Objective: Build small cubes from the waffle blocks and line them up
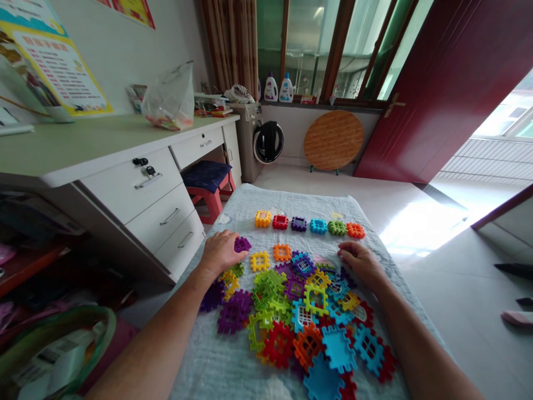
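My left hand (221, 254) is at the left of the cloth-covered surface, its fingers closed on a purple building block piece (242, 244). Across from it, my right hand (361, 260) rests with loosely bent fingers apart and nothing visible in them. Between the hands lie a yellow square piece (260, 261) and an orange square piece (282, 253). Nearer me spreads a heap of notched plastic pieces, among them a lime piece (316, 300), a red piece (278, 343) and a blue piece (339, 348). Behind them several assembled cubes stand in a row, from a yellow cube (262, 219) to an orange cube (355, 230).
A pale blue cloth (233, 366) covers the surface. To the left stands a white desk (137, 214) bearing a plastic bag (170, 100), with a red stool (212, 203) beside it. A washing machine (250, 144) and round wooden tabletop (333, 139) are beyond; a basket (109, 322) is lower left.
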`<state>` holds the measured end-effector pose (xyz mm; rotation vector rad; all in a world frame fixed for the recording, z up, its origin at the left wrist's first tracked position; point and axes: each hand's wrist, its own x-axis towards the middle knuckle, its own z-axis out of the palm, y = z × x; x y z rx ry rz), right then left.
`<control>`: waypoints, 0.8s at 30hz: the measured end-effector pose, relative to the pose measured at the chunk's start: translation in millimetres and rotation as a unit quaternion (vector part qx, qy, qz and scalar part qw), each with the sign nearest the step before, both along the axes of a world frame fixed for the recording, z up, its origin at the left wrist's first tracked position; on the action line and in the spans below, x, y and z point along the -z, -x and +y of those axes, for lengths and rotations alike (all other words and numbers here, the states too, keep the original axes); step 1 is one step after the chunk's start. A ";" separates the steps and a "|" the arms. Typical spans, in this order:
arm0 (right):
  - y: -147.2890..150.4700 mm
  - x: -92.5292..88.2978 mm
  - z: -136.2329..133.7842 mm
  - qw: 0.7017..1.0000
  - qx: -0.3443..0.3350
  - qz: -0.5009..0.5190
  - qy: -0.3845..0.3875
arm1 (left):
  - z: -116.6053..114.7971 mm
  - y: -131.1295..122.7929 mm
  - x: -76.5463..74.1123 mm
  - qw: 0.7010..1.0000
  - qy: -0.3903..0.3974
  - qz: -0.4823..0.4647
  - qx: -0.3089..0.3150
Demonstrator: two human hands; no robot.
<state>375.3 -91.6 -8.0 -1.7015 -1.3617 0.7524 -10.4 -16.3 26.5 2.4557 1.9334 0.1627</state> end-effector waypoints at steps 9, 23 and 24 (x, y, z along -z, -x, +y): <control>1.6 -2.0 -0.5 1.000 0.001 0.003 0.000 | 10.1 2.4 4.5 1.000 0.006 -0.024 0.015; 1.7 -2.0 -1.9 1.000 0.005 0.010 0.003 | 85.7 5.4 -19.5 0.988 0.013 -0.021 0.151; 1.6 -1.6 -1.9 1.000 0.006 0.012 0.002 | 93.4 3.6 -18.6 0.987 0.025 -0.020 0.154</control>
